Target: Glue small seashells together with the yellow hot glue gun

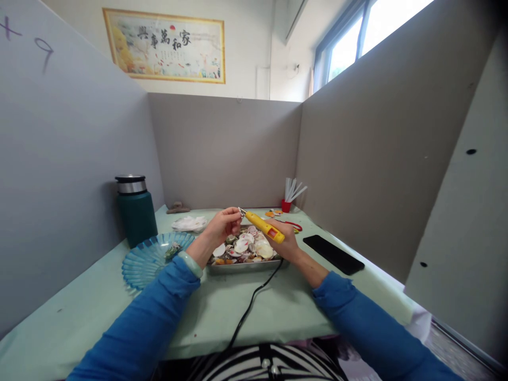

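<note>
With left hand [220, 227] pinched on 1 tiny unclear piece [241, 214] and right hand [289, 241] around a yellow glue gun [261, 225], keep metal tip [243, 211] steady.

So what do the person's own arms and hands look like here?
The left sleeve and right sleeve are plain blue, wrinkled near their ends. A smooth, pale green bangle sits just beyond the left one; none shows on the right. The left hand and right hand wear no gloves.
</note>
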`<state>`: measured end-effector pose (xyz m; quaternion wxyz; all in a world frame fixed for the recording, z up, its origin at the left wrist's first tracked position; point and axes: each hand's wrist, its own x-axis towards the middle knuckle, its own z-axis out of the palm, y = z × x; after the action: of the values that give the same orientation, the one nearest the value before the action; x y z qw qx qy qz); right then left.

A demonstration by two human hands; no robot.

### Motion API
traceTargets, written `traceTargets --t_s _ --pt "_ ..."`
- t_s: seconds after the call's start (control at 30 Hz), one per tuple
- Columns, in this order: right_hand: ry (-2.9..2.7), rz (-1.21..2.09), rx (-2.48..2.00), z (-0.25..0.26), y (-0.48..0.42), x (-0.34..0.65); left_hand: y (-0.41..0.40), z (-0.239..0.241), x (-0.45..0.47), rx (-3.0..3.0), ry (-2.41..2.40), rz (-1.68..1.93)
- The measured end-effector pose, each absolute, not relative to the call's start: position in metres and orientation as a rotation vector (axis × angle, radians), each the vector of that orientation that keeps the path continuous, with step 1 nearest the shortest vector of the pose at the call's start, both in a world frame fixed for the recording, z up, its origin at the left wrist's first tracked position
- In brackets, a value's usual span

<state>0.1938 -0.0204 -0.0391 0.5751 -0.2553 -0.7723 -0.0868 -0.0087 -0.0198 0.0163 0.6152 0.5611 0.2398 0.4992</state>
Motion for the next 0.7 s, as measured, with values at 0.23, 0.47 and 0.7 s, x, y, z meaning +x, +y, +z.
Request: traceTargets --t_s 0.23,0.47,0.7 --pt "-1.809 -0.194 -0.604 -0.0383 -0.0215 0.1928 -0.0192 0.0155 -0.0087 1.309 0.550 1.138" --pt "-1.811 -0.220 -0.573 -0.0369 -0.0229 0.1927 -0.0165 0.0132 -0.0072 1.422 0.631 1.177" --pt "-1.828 -0.209 -0.622 -0.0383 -0.0215 0.1932 -0.0208 0.0141 -0.0045 1.524 0.684 1.231"
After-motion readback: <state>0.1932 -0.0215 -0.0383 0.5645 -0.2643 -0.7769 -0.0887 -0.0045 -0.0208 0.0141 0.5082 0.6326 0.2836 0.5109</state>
